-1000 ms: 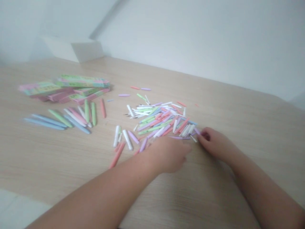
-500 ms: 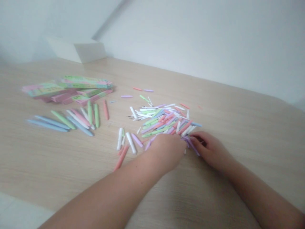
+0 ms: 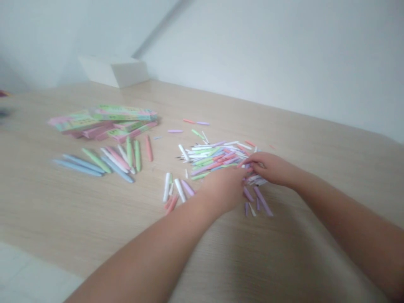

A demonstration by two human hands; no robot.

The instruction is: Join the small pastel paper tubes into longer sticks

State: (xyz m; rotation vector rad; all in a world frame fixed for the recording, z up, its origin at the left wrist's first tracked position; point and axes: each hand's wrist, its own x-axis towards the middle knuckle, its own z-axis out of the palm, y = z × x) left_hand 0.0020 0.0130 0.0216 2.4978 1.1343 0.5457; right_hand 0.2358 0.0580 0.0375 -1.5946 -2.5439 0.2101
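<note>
Nearly closed, the right hand (image 3: pixel 273 168) curls over the right edge of a heap of pastel sticks (image 3: pixel 214 158) at centre, though any grip is hard to confirm. The left hand (image 3: pixel 222 189) bends down just beside it, its fingers hidden. Loose purple sticks (image 3: pixel 263 201) lie below; a careless sweep could scatter them across the bench (image 3: pixel 63 202). Flat pink-and-green packets (image 3: pixel 104 120) sit stacked upper left, their contents unseen.

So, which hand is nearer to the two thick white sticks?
Left. The left hand is just right of the white sticks, not touching them; the right hand is farther right, at the colored pile.
</note>
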